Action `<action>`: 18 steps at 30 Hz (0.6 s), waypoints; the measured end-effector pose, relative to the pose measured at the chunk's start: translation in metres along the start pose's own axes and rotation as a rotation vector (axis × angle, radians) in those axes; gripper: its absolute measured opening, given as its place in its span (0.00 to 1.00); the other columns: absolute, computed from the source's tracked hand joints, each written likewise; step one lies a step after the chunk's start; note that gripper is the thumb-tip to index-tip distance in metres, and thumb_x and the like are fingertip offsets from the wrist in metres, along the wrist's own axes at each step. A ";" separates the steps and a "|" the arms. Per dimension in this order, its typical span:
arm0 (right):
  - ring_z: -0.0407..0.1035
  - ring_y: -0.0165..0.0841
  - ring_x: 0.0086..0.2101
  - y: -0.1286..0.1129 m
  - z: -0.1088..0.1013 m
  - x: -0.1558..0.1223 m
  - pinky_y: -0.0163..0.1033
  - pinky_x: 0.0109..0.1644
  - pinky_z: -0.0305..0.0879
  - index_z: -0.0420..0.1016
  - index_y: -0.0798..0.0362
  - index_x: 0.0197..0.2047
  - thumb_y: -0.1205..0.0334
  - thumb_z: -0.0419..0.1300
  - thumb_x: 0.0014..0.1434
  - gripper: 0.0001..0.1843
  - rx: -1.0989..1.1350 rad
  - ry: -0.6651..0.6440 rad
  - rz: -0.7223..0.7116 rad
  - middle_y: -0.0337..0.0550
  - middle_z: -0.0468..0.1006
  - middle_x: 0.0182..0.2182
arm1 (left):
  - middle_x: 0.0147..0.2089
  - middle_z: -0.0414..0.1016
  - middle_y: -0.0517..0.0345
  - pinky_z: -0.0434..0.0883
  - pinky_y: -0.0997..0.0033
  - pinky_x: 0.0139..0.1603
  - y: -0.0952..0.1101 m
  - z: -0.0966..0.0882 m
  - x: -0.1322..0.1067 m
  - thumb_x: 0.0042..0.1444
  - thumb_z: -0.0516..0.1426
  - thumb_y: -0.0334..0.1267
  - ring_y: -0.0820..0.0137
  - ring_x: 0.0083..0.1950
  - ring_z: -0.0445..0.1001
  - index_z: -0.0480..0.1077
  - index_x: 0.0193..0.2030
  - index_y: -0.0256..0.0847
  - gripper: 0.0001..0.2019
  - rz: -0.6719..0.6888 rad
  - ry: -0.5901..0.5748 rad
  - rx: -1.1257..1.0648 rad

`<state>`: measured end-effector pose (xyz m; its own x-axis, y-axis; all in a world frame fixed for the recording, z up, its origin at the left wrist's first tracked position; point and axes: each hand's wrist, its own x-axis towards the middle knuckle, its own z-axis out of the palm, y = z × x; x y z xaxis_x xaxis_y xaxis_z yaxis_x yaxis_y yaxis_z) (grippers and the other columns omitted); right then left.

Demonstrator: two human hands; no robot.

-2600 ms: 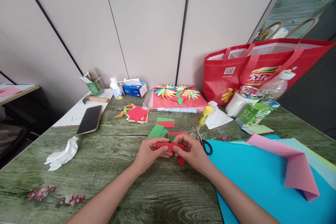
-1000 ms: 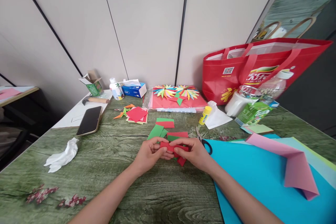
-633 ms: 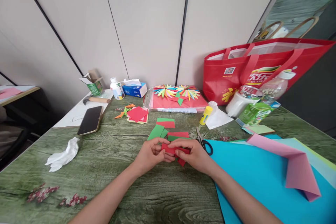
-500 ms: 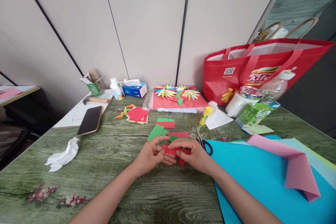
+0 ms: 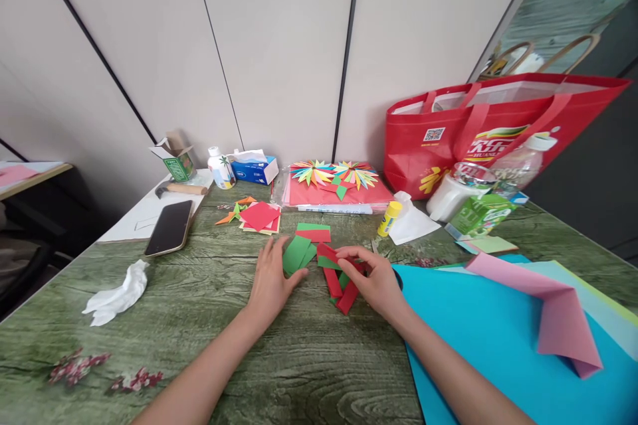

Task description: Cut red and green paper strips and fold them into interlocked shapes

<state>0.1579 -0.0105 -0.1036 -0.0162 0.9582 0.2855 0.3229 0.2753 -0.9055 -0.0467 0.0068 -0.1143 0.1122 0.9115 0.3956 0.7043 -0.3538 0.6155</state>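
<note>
My left hand (image 5: pixel 270 279) is open, fingers spread on the table, with its thumb by the lower edge of some green paper pieces (image 5: pixel 298 254). My right hand (image 5: pixel 371 275) is over a small heap of folded red and green paper strips (image 5: pixel 333 284). Its thumb and index finger close on the end of a folded red and green paper strip (image 5: pixel 326 255) atop the heap; the other fingers are partly hidden. Farther back lies another red and green strip (image 5: pixel 313 234). Scissors (image 5: pixel 397 279) are mostly hidden behind my right hand.
Blue paper (image 5: pixel 458 332) with a folded pink sheet (image 5: pixel 568 319) covers the right side. A glue stick (image 5: pixel 389 219), a red bag (image 5: pixel 419 153) and coloured squares (image 5: pixel 260 216) stand or lie farther back. A phone (image 5: pixel 170 229) and crumpled tissue (image 5: pixel 117 293) are at left.
The folded red paper that both hands held is now down among the strips. My left hand has moved left and opened beside the green pieces; my right has shifted slightly over the heap.
</note>
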 end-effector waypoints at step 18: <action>0.69 0.36 0.40 0.003 0.010 -0.008 0.43 0.44 0.68 0.69 0.51 0.45 0.67 0.53 0.54 0.14 -0.007 -0.136 -0.054 0.46 0.74 0.39 | 0.52 0.68 0.47 0.66 0.61 0.47 0.009 -0.004 -0.001 0.51 0.55 0.35 0.60 0.51 0.69 0.46 0.60 0.44 0.30 -0.098 0.139 -0.050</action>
<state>0.1496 -0.0170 -0.1113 -0.1614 0.9437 0.2887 0.3243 0.3270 -0.8876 -0.0430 0.0013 -0.1063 -0.0560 0.9055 0.4207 0.6705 -0.2781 0.6878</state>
